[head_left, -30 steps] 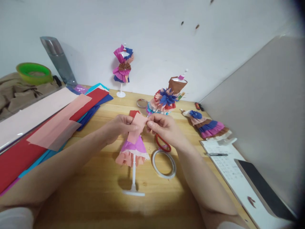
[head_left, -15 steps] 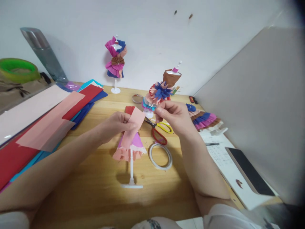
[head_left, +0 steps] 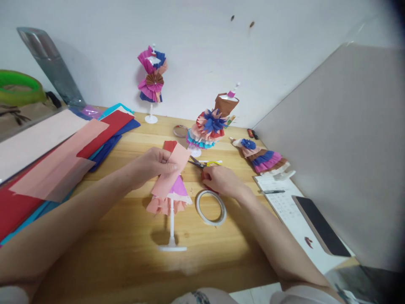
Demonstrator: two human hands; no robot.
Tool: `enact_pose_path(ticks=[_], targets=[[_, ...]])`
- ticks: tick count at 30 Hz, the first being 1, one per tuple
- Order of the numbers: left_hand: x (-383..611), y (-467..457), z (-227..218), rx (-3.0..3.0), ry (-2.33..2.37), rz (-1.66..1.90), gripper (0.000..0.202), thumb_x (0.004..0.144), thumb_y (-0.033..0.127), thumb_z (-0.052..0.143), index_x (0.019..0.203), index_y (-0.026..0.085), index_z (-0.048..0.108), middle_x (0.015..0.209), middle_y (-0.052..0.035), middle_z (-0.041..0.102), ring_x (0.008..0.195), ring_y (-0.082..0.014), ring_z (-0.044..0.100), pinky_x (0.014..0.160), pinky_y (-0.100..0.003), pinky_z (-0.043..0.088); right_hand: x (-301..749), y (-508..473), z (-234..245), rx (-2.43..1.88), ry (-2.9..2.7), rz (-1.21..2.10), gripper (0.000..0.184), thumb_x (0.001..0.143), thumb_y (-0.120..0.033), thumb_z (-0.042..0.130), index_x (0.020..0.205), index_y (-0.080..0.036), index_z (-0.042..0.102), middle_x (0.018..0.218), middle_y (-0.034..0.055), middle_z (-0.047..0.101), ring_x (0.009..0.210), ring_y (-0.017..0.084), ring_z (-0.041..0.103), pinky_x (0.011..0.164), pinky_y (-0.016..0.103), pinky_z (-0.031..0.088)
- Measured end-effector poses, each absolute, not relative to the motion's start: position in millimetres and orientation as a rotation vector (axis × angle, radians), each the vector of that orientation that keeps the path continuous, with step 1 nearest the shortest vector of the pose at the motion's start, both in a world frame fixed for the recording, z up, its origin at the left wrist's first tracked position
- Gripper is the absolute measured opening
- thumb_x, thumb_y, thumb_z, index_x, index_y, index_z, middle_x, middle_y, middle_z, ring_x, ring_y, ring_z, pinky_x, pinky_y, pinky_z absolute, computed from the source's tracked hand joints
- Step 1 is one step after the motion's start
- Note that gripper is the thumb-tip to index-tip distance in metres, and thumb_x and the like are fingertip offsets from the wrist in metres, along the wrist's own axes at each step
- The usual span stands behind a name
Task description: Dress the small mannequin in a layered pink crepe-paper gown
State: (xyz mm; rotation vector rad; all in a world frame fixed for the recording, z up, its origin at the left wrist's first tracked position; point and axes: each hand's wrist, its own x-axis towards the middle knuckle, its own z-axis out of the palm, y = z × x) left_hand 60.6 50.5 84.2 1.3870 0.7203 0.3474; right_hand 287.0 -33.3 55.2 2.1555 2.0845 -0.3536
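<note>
My left hand (head_left: 155, 165) pinches a strip of pink crepe paper (head_left: 179, 157) in front of a small mannequin. That mannequin wears a red top and a purple and pink ruffled skirt (head_left: 180, 188), and its white stand (head_left: 171, 228) rests on the wooden table. To the right, my right hand (head_left: 221, 179) is closed over the handles of the scissors (head_left: 198, 163), whose blades lie on the table pointing left. The hand covers most of the red handle; part of the yellow one shows. A roll of double-sided tape (head_left: 198, 210) sits just below my right hand.
Sheets of coloured crepe paper (head_left: 19, 207) are stacked at left, near a bottle (head_left: 57, 63) and green tape (head_left: 39, 90). Two dressed mannequins (head_left: 151, 84) (head_left: 210, 122) stand behind. At right lie another paper dress (head_left: 268, 159), a pen (head_left: 272, 191) and a phone (head_left: 319, 223).
My right hand has come down from beside the pink strip onto the scissors' handles. My left hand keeps its hold on the strip. The view has shifted slightly.
</note>
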Motion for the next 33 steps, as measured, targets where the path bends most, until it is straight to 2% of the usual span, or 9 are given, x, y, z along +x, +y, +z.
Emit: enact_pose_path(ticks=[7, 13, 16, 21, 26, 33], targets=[[58.9, 52.7, 79.6, 1.389, 0.691, 0.334, 0.018, 0.064, 0.03, 0.07, 0.059, 0.013, 0.062, 0.056, 0.0003, 0.06, 0.054, -0.0097, 0.051, 0.051, -0.02, 0.035, 298.0, -50.4, 60.7, 1.916, 2.375, -0.663, 0.025, 0.08, -0.007, 0.05, 0.084, -0.019, 0.072, 0.093, 0.0063, 0.07, 0.078, 0.014, 0.061, 0.068, 0.024, 0.039], [58.2, 53.5, 79.2, 1.395, 0.695, 0.374, 0.016, 0.065, 0.029, 0.07, 0.061, 0.014, 0.064, 0.058, 0.0003, 0.061, 0.056, -0.0113, 0.054, 0.053, -0.022, 0.039, 291.4, -71.3, 55.7, 2.086, 2.2, -0.44, 0.009, 0.083, -0.021, 0.057, 0.086, -0.018, 0.065, 0.088, 0.007, 0.069, 0.071, 0.018, 0.06, 0.059, 0.027, 0.033], [58.6, 52.6, 81.6, 1.39, 0.7, 0.361, 0.017, 0.065, 0.029, 0.071, 0.061, 0.014, 0.064, 0.06, -0.0007, 0.063, 0.057, -0.0121, 0.055, 0.053, -0.022, 0.039, 285.1, -76.6, 51.6, 2.131, 2.125, -0.396, 0.009, 0.082, -0.019, 0.058, 0.088, -0.017, 0.064, 0.092, 0.0095, 0.07, 0.075, 0.02, 0.063, 0.06, 0.028, 0.034], [58.7, 51.6, 83.1, 1.373, 0.708, 0.36, 0.017, 0.065, 0.029, 0.071, 0.063, 0.012, 0.066, 0.062, -0.0011, 0.064, 0.058, -0.0113, 0.054, 0.053, -0.021, 0.039, 280.4, -77.9, 57.2, 2.072, 2.243, -0.386, 0.005, 0.083, -0.019, 0.056, 0.079, -0.017, 0.059, 0.082, 0.0084, 0.068, 0.067, 0.018, 0.06, 0.059, 0.027, 0.033], [56.3, 51.6, 83.3, 1.357, 0.636, 0.339, 0.022, 0.067, 0.032, 0.072, 0.062, 0.012, 0.066, 0.06, -0.0015, 0.063, 0.054, -0.0096, 0.052, 0.051, -0.02, 0.035, 282.4, -72.4, 85.9, 2.12, 2.456, -0.372, 0.01, 0.08, -0.014, 0.055, 0.072, -0.02, 0.051, 0.063, 0.0001, 0.059, 0.053, 0.012, 0.05, 0.054, 0.025, 0.031], [54.9, 58.9, 78.3, 1.231, 0.544, 0.434, 0.033, 0.063, 0.038, 0.08, 0.082, 0.011, 0.073, 0.074, -0.0064, 0.07, 0.063, -0.0137, 0.059, 0.059, -0.023, 0.042, 269.4, -38.3, 117.7, 2.35, 2.857, -0.686, 0.01, 0.076, -0.022, 0.061, 0.075, -0.02, 0.051, 0.063, -0.0035, 0.053, 0.053, 0.01, 0.046, 0.052, 0.023, 0.036]])
